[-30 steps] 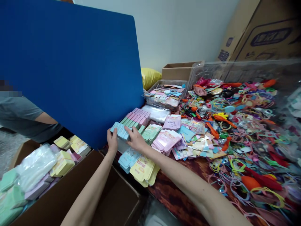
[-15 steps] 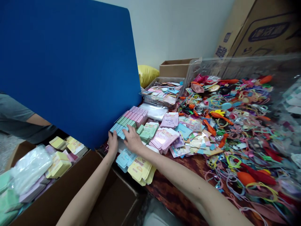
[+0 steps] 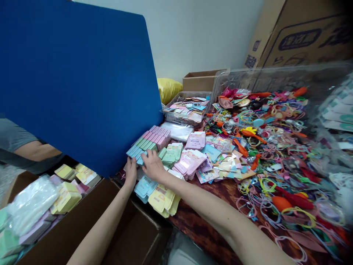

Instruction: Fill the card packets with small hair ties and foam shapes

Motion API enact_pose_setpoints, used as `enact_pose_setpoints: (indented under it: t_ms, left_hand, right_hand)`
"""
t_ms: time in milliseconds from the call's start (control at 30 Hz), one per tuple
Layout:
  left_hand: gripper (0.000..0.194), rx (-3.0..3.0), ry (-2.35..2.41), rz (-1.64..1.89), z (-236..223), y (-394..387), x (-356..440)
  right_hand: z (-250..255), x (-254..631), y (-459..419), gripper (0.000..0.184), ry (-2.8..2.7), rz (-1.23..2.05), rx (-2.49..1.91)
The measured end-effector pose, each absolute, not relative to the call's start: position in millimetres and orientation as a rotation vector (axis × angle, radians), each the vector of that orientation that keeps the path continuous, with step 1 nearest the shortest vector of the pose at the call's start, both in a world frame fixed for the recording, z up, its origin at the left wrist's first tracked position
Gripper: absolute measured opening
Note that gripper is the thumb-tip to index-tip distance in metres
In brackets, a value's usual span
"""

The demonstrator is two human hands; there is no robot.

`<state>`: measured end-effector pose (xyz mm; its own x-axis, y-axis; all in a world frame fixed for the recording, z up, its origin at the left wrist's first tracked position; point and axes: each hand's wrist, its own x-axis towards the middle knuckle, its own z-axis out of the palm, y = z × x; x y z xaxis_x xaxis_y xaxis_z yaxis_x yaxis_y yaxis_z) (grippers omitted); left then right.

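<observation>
Rows of small boxes stand packed together on the table, with pink boxes (image 3: 158,136) at the back, green boxes (image 3: 147,144) in the middle and blue boxes (image 3: 135,151) nearest me. My left hand (image 3: 130,173) grips the near left end of the blue row, its fingertips against the boxes. At the right end of that row, my right hand (image 3: 152,165) has its fingers bent onto the blue boxes. Below my hands lie flat blue packets (image 3: 145,188) and a stack of yellow packets (image 3: 162,198). Green packets (image 3: 172,152) and pink packets (image 3: 190,162) lie right of my right hand.
A tall blue panel (image 3: 82,81) rises at the left. An open carton (image 3: 82,206) with packets stands below it, near another person's arm (image 3: 35,151). Colourful trinkets (image 3: 264,147) cover the right side. A clear tray (image 3: 187,117) holds cards at the back.
The camera view has shifted slightly, moving the scene a little left. Both hands stay at the blue boxes, and the other person's arm shows more.
</observation>
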<state>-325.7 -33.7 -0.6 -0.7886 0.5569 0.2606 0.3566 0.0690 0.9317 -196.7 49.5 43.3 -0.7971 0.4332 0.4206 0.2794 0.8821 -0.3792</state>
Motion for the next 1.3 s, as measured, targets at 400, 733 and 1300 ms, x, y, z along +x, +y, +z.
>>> enact_pose_setpoints:
  t_ms: [400, 733, 1300]
  left_hand:
    - [0.069, 0.903, 2.067, 1.496, 33.0, -52.6, -299.3]
    - [0.017, 1.027, 2.508, 0.861, 27.5, -50.0, -312.4]
    - [0.036, 1.347, 2.458, 0.332, 41.1, -34.0, -302.6]
  right_hand:
    - [64.4, -174.9, 70.3, 0.035, -2.596, 0.344, -0.561]
    - [62.3, -156.0, 117.8, 0.022, -2.710, 0.182, -0.705]
    - [46.1, -157.0, 101.0, 0.056, -2.727, 0.255, -0.537]
